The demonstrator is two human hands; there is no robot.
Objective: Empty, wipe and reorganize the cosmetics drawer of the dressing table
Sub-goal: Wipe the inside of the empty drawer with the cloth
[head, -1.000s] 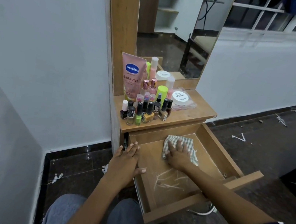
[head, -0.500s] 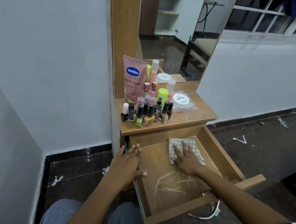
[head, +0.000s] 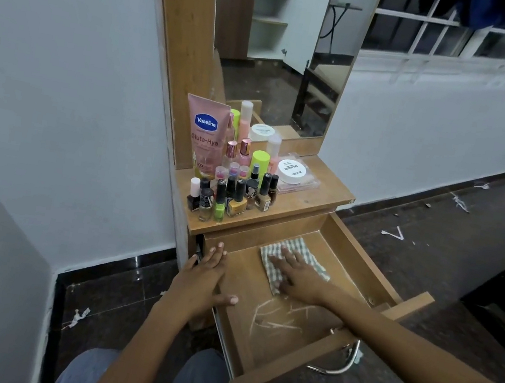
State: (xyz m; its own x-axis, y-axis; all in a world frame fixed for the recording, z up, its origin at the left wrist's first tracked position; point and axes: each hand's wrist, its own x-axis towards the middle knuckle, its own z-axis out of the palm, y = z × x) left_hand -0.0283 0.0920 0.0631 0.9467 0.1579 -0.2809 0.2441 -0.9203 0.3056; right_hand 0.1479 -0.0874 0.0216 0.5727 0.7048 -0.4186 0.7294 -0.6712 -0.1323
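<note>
Right hand (head: pixel 298 278): grip spread, fingers straight and flat, palm pressing a checked cloth (head: pixel 307 254) onto the floor of the drawer (head: pixel 362 265). Nothing is pinched; the cloth lies under the fingers and shows beyond them at the far and near sides.

Left hand (head: pixel 202 279): grip spread, fingers straight and together, lying along the drawer's left wall, thumb hooked over the inner side of that wall.

Change from the earlier frames: a second ago the right hand and cloth sat nearer the drawer's back-left area with the cloth bunched; the hand has since slid toward the right and the cloth is spread flatter. The left hand has stayed on the left wall.

Drawer: light wood, pulled fully out below the bench (head: pixel 319 198), holding only the cloth. Pale scratch-like streaks (head: pixel 277 316) mark its floor near the front. A metal handle (head: pixel 346 363) shows under the front panel.

Cosmetics, all standing on the bench: a pink Vaseline tube (head: pixel 205 134) at the back left, leaning against the mirror frame; a row of nail polish bottles (head: pixel 233 198) along the front edge; a lime-green capped bottle (head: pixel 258 162) behind them; a round white jar (head: pixel 291 171) on a clear flat case to the right.

Mirror (head: pixel 284 47): upright behind the bench.
</note>
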